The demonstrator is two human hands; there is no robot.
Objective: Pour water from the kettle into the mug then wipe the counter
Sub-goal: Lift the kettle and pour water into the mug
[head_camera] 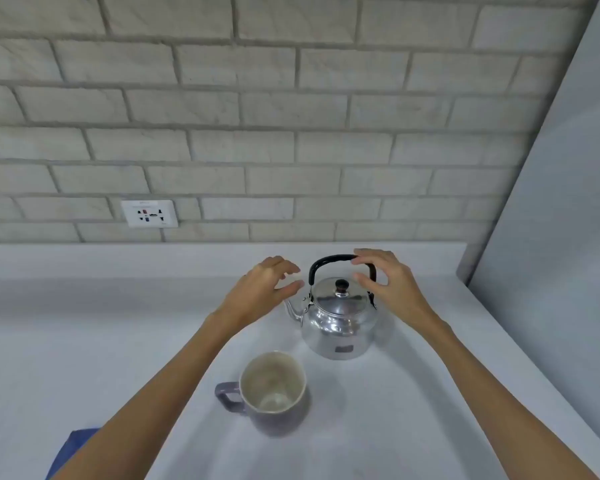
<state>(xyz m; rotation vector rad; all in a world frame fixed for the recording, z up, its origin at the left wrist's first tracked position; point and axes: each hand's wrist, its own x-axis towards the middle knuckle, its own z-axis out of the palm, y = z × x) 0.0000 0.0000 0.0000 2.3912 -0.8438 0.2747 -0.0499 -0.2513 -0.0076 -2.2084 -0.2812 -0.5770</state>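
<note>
A shiny metal kettle [338, 325] with a black arched handle and a black lid knob stands upright on the white counter [430, 393], its spout pointing left. My right hand [387, 285] hovers at the right end of the handle with fingers spread, fingertips at the handle but not closed on it. My left hand [267, 289] is open just left of the handle, above the spout. A grey-purple mug [274, 393] with a cream, empty-looking inside stands nearer to me, its handle to the left.
A blue cloth [71, 448] lies at the counter's near left, partly hidden by my left forearm. A white wall socket [149, 213] sits in the brick backsplash. A pale side wall [561, 220] bounds the counter on the right.
</note>
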